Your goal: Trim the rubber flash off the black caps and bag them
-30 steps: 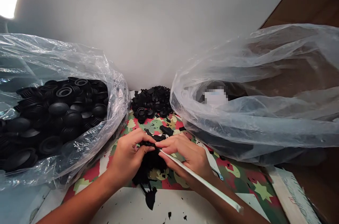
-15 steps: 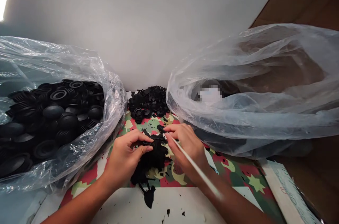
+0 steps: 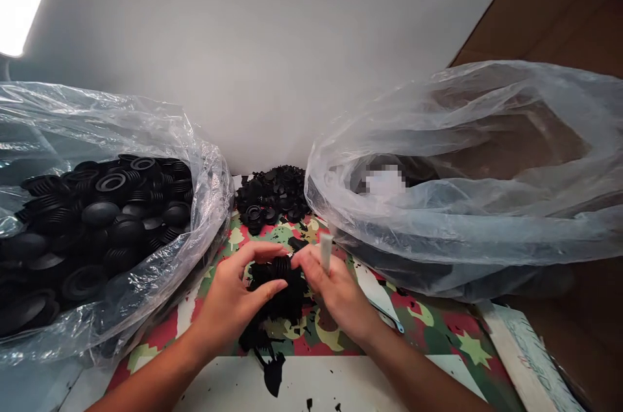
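My left hand (image 3: 236,289) has its thumb and index finger curved around a black ribbed rubber piece (image 3: 281,267). That piece sits between the two fingertips, over a dark heap of black rubber scraps (image 3: 280,305). My right hand (image 3: 335,289) is closed on a pale, slim stick-like handle (image 3: 326,251), whose blunt end stands up above the thumb. The right fingertips are beside the ribbed piece. Whatever is at the handle's other end is hidden by the hand. One long scrap (image 3: 273,373) hangs down over the white sheet.
On the left, a clear plastic bag (image 3: 209,204) holds several black ribbed caps (image 3: 100,214). A second plastic bag (image 3: 467,237) lies open on the right, before cardboard (image 3: 516,16). More black pieces (image 3: 272,194) are piled against the wall. Patterned paper (image 3: 472,340) covers the table.
My left thumb and index finger have spread wider, showing the ribbed piece. My right hand has turned, and the pale handle has swung from along the forearm to upright.
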{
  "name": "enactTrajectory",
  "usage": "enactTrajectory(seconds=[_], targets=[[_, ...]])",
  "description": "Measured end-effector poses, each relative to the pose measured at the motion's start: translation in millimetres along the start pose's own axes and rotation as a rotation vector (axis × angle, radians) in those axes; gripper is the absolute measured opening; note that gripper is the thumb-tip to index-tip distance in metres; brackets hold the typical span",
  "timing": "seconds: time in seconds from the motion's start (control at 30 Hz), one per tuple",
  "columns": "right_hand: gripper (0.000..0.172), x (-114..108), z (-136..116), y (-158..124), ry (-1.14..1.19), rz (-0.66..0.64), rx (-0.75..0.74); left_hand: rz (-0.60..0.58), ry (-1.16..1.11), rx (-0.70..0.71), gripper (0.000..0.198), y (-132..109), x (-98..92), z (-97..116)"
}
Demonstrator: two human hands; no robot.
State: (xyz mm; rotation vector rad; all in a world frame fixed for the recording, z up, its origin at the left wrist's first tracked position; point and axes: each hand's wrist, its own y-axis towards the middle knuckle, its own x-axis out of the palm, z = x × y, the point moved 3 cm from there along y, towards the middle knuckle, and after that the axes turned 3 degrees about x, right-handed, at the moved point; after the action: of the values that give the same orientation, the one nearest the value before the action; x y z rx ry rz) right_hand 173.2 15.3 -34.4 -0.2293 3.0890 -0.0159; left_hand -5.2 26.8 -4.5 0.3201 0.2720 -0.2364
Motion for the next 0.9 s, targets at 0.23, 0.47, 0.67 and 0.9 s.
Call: enactTrajectory(seconds=[0.23,0.47,0.67,0.9], targets=[[0.052,2,-13,-3,0.086,-0.042,0.003,-0.016,-0.198,-0.149,0.020,3,3.1,3],[0.044,1,-11,-5,-0.068,0.079,-0.119,0.041,-0.145,-0.111,0.026,5,2.2,5],[0.024,7,-15,-13,-0.561,0.293,-0.659,-0.035,-0.244,-0.244,0.027,3,4.1,-2],[0.040,7,-18,-15,-0.557,0.179,-0.729,0.004,-0.211,-0.236,0.025,5,-1.0,-4]])
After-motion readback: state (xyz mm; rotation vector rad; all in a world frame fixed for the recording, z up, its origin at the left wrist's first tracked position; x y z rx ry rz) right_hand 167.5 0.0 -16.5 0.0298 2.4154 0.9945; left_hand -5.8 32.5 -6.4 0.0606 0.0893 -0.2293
